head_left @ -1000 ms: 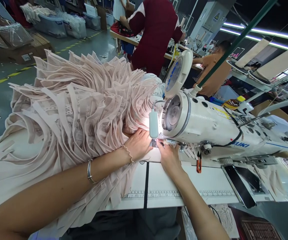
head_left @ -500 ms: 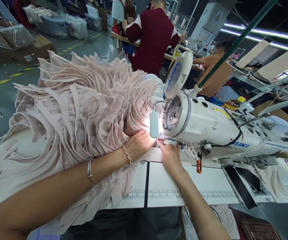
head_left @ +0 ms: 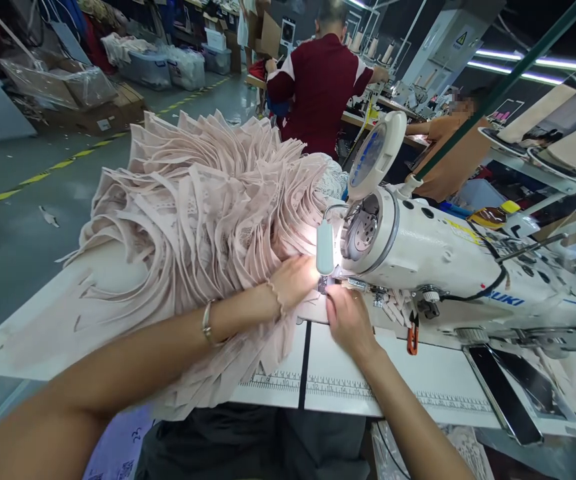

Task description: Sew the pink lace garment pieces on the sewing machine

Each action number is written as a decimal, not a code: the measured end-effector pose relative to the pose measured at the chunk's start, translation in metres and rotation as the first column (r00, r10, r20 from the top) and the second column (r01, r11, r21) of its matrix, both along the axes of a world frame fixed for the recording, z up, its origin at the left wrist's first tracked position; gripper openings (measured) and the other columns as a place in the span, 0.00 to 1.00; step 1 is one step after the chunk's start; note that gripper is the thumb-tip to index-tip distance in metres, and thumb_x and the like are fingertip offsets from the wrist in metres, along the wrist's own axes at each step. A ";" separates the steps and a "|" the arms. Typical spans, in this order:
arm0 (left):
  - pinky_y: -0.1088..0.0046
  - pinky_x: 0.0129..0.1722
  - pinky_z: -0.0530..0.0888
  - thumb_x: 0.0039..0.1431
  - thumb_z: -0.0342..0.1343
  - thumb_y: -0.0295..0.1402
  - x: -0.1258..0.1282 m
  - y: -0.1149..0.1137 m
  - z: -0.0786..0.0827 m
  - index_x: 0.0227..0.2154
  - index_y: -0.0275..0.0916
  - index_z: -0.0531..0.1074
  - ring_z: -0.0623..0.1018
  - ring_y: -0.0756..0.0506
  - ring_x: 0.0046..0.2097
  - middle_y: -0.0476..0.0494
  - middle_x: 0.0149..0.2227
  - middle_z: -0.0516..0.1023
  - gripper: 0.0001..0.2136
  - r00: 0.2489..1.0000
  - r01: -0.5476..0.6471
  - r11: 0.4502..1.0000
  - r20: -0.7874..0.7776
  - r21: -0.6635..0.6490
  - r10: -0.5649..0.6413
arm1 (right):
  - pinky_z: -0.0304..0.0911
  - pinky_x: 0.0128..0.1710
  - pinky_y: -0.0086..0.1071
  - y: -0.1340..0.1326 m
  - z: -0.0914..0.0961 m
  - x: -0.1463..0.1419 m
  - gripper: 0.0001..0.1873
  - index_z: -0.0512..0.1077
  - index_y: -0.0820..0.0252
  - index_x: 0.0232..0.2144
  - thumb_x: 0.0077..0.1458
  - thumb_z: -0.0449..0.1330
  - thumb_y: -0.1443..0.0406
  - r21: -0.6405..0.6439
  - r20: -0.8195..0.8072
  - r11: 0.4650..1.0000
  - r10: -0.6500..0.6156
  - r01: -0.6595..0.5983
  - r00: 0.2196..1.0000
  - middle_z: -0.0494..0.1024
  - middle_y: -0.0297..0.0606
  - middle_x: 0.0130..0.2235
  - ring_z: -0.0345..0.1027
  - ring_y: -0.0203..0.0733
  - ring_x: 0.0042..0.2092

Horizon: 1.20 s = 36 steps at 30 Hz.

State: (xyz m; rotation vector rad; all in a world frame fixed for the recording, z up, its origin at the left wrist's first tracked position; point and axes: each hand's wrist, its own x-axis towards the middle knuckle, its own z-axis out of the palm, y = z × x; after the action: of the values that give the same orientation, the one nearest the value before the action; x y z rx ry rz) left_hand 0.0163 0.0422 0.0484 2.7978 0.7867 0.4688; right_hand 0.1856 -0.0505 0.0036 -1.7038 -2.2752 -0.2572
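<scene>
A white sewing machine (head_left: 418,233) fills the right half of the head view, its small lamp (head_left: 325,248) shining on the needle area. My left hand (head_left: 295,280) lies just left of the presser foot (head_left: 323,285), fingers bent and closed on pale pink fabric; glare washes out the fingertips. My right hand (head_left: 351,320) is right in front of the foot, with thumb and fingers pinched together at the fabric's edge. A big pile of layered pink lace-trimmed pieces (head_left: 203,200) covers the table left of the machine, and some hang below my left forearm.
Orange-handled snips (head_left: 413,337) lie by the machine base. A phone (head_left: 503,393) rests at the table's right front. A ruler strip (head_left: 343,388) runs along the front edge. A person in a maroon top (head_left: 313,87) and another in orange (head_left: 451,147) sit beyond. A purple bag (head_left: 118,443) shows below.
The head view has turned left, so everything sits further right. My left hand has shifted slightly left from the lamp, and the fabric under my left forearm has moved. My right hand stays beside the foot.
</scene>
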 end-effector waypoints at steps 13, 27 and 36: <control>0.68 0.37 0.66 0.70 0.52 0.41 -0.103 -0.036 0.018 0.18 0.37 0.72 0.68 0.49 0.23 0.49 0.18 0.72 0.24 0.943 0.256 0.965 -0.232 0.056 -0.237 | 0.61 0.30 0.30 -0.026 0.017 -0.016 0.12 0.67 0.55 0.31 0.66 0.49 0.63 -0.270 -0.562 0.960 -0.215 0.069 0.799 0.74 0.32 0.25 0.69 0.39 0.28; 0.60 0.42 0.69 0.62 0.49 0.19 -0.044 -0.019 -0.037 0.54 0.31 0.72 0.77 0.36 0.47 0.31 0.51 0.75 0.19 0.964 0.164 0.910 -0.259 0.382 -0.066 | 0.62 0.35 0.35 -0.066 0.023 0.018 0.09 0.72 0.57 0.38 0.64 0.52 0.66 -0.115 -0.045 0.841 -0.536 0.529 0.843 0.79 0.44 0.37 0.73 0.48 0.39; 0.66 0.40 0.69 0.68 0.49 0.26 -0.024 0.002 -0.036 0.34 0.36 0.72 0.74 0.44 0.40 0.41 0.37 0.76 0.08 0.939 0.339 0.834 -0.204 0.436 -0.275 | 0.64 0.31 0.34 -0.054 0.006 0.048 0.15 0.71 0.55 0.30 0.64 0.52 0.55 -0.148 -0.303 0.947 -0.317 0.284 0.899 0.77 0.37 0.29 0.71 0.42 0.29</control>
State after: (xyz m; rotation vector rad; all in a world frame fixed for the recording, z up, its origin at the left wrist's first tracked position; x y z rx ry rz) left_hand -0.0076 0.0444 0.0123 3.3504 0.2413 0.4656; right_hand 0.2341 -0.1042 0.0091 -1.9819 -1.8132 0.0749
